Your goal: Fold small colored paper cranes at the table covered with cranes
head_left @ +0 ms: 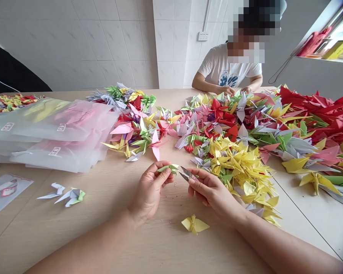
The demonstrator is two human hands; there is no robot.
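Over the middle of the table, my left hand [152,187] pinches a small light green folded paper crane [171,168] between thumb and fingers. My right hand [208,189] grips small scissors [189,174], whose pointed metal blades are apart and face the green crane. Their handles are hidden in my palm. Below my hands lies a yellow paper crane [194,224] with its wings spread. To the left, a pale grey crane [53,191] and a grey and green one [72,196] rest on the wood. Tiny paper bits are scattered under my hands.
Piled yellow cranes [231,163] lie right of my hands, with mixed colours behind and a red heap [317,110] at far right. Translucent plastic bags [71,152] are stacked at left. A person in a white T-shirt [227,70] sits across the table.
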